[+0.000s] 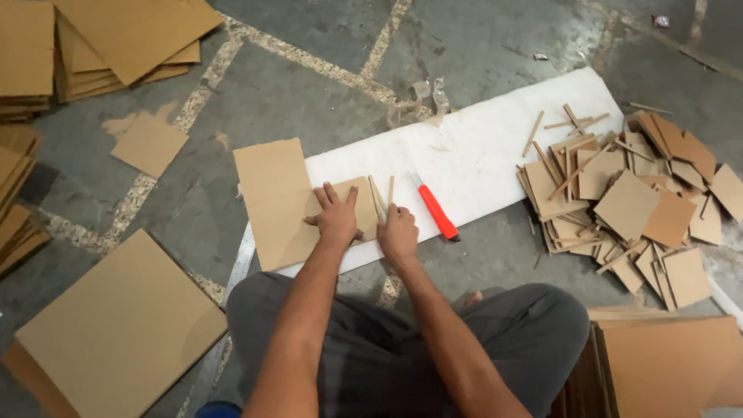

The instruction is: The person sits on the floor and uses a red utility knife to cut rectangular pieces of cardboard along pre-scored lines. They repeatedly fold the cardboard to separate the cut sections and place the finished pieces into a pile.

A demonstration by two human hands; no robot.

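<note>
On the stone floor [325, 93], a person sits cross-legged before a white foam sheet [480, 155]. Left hand [337, 217] lies flat, fingers spread wide, pressing a cardboard sheet [275, 197] that overlaps the foam's 9 o'clock end. Right hand [398, 232], fingers curled, rests just beside thin cardboard strips [379, 197], holding nothing visible. At 3 o'clock of it lies a red utility knife [436, 209]; farther that way, a pile of cut cardboard squares [627, 205].
</note>
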